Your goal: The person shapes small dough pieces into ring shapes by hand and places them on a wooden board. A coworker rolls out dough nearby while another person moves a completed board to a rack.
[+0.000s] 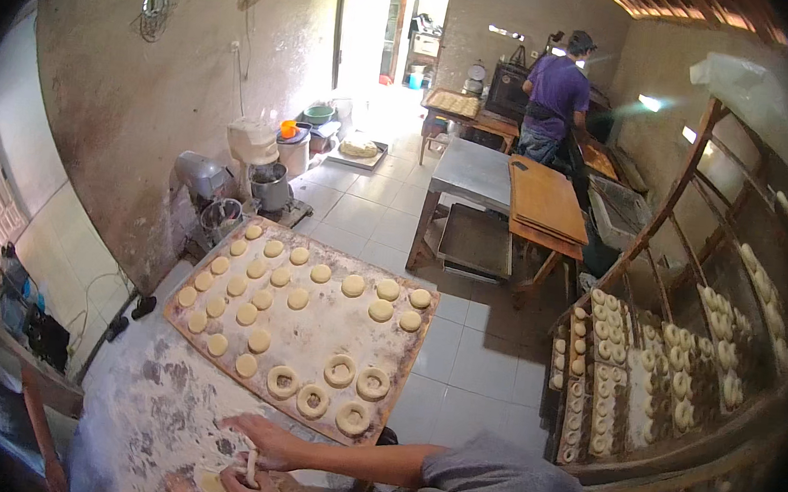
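My right hand [266, 443] and my left hand [253, 490] are closed around a pale ring [251, 466], likely dough, over a floured worktop [136, 411]. Beside them lies a flat piece of dough [209, 481]. Just beyond, a large floured board [313, 319] holds several dough rounds [297, 298] and, toward its near right, several wider dough rings [339, 370]. A blurred skin-toned shape [180, 490] shows at the bottom, left of my hands; I cannot tell whose it is.
A person in purple [557, 101] stands by dark equipment at the back. A steel table [471, 173] bears wooden boards [543, 203]. A wooden rack [688, 206] with shaped dough stands right. A mixer [203, 173] is by the left wall. Someone's arm [40, 431] shows at left.
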Available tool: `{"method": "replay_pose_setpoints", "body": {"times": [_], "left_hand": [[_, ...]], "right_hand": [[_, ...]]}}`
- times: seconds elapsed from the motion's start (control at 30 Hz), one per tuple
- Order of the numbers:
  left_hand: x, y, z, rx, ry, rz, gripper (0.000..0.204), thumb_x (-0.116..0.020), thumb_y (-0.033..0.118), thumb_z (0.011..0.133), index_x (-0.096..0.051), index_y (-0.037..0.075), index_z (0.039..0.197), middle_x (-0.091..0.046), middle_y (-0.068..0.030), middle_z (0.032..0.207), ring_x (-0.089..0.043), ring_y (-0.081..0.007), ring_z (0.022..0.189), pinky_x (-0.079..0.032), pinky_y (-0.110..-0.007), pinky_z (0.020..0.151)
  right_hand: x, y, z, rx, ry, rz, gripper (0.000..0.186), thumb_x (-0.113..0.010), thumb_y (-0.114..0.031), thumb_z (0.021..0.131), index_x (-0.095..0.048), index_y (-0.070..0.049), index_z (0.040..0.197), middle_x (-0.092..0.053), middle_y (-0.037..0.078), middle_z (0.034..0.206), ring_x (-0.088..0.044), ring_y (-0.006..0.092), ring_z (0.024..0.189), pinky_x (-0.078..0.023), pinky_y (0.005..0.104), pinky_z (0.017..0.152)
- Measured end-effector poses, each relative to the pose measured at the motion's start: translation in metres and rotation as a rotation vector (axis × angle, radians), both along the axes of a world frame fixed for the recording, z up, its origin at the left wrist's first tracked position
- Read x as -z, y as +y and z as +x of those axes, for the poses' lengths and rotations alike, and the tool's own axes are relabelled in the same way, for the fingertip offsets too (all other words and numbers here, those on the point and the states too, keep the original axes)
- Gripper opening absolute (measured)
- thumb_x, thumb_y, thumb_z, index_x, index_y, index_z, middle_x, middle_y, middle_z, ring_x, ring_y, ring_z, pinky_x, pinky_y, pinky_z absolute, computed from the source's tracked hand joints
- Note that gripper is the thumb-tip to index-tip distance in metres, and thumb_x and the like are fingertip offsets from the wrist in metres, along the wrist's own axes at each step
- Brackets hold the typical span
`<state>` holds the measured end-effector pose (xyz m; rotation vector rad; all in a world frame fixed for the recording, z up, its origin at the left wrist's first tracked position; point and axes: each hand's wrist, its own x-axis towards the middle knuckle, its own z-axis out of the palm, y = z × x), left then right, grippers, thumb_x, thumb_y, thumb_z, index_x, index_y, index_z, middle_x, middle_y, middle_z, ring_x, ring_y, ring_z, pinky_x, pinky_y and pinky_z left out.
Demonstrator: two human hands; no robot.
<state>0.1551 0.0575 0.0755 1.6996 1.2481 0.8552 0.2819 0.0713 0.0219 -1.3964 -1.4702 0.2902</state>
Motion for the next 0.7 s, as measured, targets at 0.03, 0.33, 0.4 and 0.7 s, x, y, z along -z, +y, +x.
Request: {"method": "replay_pose_setpoints", "body": {"times": [0.03,0.33,0.4,0.7], "left_hand": [[-0.001,0.004,0.006,-0.007,-0.046,0.010,0.034,-0.061,0.030,0.091,-0.059,-0.001,0.105,-0.058,-0.0111,0.086,-0.055,-0.0201,0.072,-0.046,-0.035,0.064],[0.016,0.012,0.034,-0.066,-0.225,0.033,0.034,-0.053,0.033,0.095,-0.054,0.001,0.107,-0.054,-0.0122,0.090,-0.053,-0.0203,0.078,-0.045,-0.034,0.068],[0.021,0.010,0.042,-0.088,-0.256,0.061,0.034,-0.052,0.033,0.096,-0.053,0.001,0.107,-0.053,-0.0124,0.091,-0.052,-0.0203,0.079,-0.045,-0.034,0.069],[0.048,0.006,0.093,-0.143,-0.455,0.376,0.035,-0.044,0.036,0.100,-0.048,0.002,0.110,-0.049,-0.0135,0.095,-0.050,-0.0205,0.084,-0.044,-0.034,0.072]], "right_hand": [[-0.008,0.001,0.010,-0.218,0.177,-0.138,0.054,-0.067,-0.017,0.078,-0.049,-0.005,0.128,-0.056,0.015,0.119,-0.055,0.0230,0.105,-0.044,0.0358,0.089],[-0.036,-0.026,0.050,-0.502,1.398,-0.511,0.034,-0.049,-0.033,0.096,-0.055,-0.004,0.115,-0.055,0.007,0.109,-0.057,0.0169,0.091,-0.048,0.0283,0.071],[-0.040,-0.025,0.039,-0.360,0.925,-0.471,0.039,-0.044,-0.041,0.098,-0.052,-0.007,0.116,-0.057,0.007,0.102,-0.057,0.0166,0.087,-0.047,0.0281,0.068],[-0.065,-0.032,0.081,-0.590,0.704,-0.417,0.063,-0.036,-0.061,0.097,-0.034,-0.012,0.137,-0.062,0.005,0.078,-0.060,0.0214,0.073,-0.046,0.0364,0.069]]}}
